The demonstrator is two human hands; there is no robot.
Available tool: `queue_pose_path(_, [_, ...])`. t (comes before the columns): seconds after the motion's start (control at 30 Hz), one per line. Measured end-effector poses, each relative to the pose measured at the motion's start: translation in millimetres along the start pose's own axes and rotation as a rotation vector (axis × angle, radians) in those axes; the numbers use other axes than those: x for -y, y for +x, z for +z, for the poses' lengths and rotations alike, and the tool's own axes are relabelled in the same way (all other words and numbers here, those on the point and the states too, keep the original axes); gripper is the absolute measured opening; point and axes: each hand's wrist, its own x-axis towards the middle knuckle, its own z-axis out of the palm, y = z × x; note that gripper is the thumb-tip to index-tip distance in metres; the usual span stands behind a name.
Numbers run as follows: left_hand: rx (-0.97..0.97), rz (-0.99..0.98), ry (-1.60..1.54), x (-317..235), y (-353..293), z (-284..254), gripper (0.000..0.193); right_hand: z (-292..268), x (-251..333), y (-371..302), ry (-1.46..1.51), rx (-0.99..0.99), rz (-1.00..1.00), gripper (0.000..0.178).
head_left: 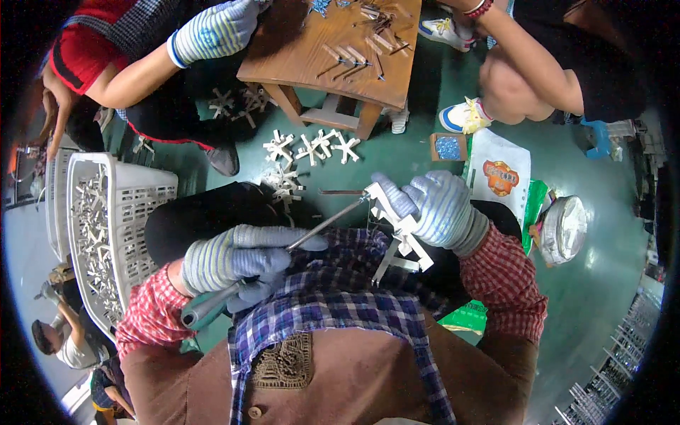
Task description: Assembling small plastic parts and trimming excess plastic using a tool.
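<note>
My left hand (230, 261), in a striped knit glove, is closed round a screwdriver (329, 222) with a grey-green handle. The shaft slants up to the right, and its tip meets or nearly meets the end of one arm of a white branched plastic piece (405, 230). That piece is gripped by my gloved right hand (443, 209), thumb and fingers pressed on its upper arm. A thin dark metal rod (341, 192) juts leftward from the same arm end. The piece's lower arms hang above my blue plaid apron (319, 312). Whether a screw sits at the tip cannot be seen.
White star-shaped pieces (309, 150) lie on the green floor ahead; more fill a white basket (145, 234) at left. A wooden table (283, 60) holds metal rods. A box of small blue parts (448, 147), a white sack (499, 159) and two co-workers are close by.
</note>
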Motion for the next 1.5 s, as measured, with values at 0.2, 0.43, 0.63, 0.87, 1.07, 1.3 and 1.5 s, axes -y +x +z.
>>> queue_pose_path(0.2, [-0.193,-0.006,0.665,-12.4,7.4,2.2,0.052,15.9,2.0,-8.1,0.056,0.107,0.043,0.049])
queue_pose_path(0.43, [-0.107,-0.021,2.183,-37.2,18.9,4.3,0.054,42.4,5.2,-9.5,0.216,0.381,0.109,0.012])
queue_pose_path(0.63, [-0.175,0.286,2.336,-30.9,47.3,-26.0,0.059,96.2,3.3,-23.2,1.132,0.061,0.562,0.021])
queue_pose_path(0.87, [-0.596,0.549,1.433,-29.6,67.2,-86.7,0.025,22.3,-26.3,-18.5,1.691,-0.31,1.038,0.018])
queue_pose_path(1.07, [-1.009,0.621,1.416,-79.4,120.2,-81.5,0.021,61.2,-31.6,-35.9,0.718,-0.198,0.555,0.026])
queue_pose_path(1.3, [-1.274,0.528,1.741,-116.6,177.2,-107.7,0.029,80.9,-43.5,-36.1,0.332,-0.184,0.523,0.019])
queue_pose_path(1.5, [-1.232,0.345,1.816,-129.4,185.3,-97.8,0.029,36.9,-37.0,-22.4,0.33,-0.251,0.575,0.018])
